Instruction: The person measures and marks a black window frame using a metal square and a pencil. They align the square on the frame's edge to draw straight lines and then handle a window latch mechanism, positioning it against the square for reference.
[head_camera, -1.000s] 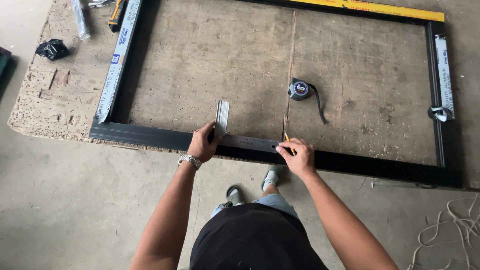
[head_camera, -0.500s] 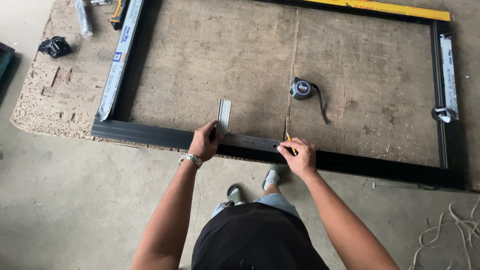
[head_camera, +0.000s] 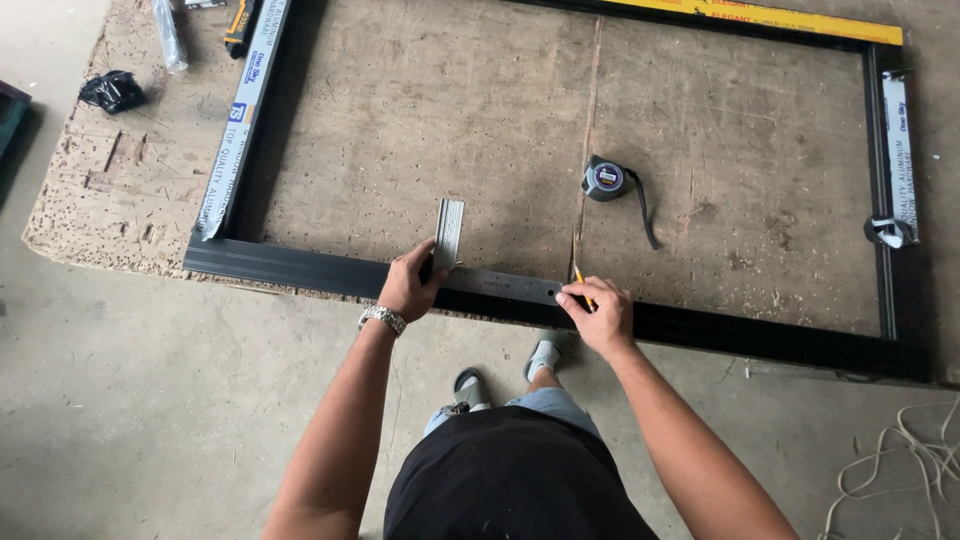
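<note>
- On the near rail of the black aluminium frame (head_camera: 300, 268), the left hand (head_camera: 408, 290) is pressing down on the corner of a steel try square (head_camera: 480, 270), fingers curled over it, so that the blade is lying along the rail and the stock is pointing away over the board.
- The right hand (head_camera: 600, 315) is pinching a yellow pencil (head_camera: 580, 277) between closed fingertips, with its tip sitting at the far end of the blade, on the rail.
- For a clean mark, the square's stock is best held flush against the rail's inner edge with firm downward pressure, and the pencil kept tight against the blade end; any rocking of the square would likely skew the line.
- A grey tape measure (head_camera: 605, 180) with a black strap is lying on the worn wooden board (head_camera: 450, 120) inside the frame, well apart from both hands.
- A long, narrow white-and-blue label strip (head_camera: 245, 110) is running along the left rail; a similar white strip (head_camera: 898, 140) is lying on the right rail, with a crumpled end near its lower part.
- A yellow strip (head_camera: 790, 20) is covering the far rail.
- A crumpled black bag (head_camera: 112, 90) is lying on the chipboard sheet (head_camera: 110, 190) to the left.
</note>
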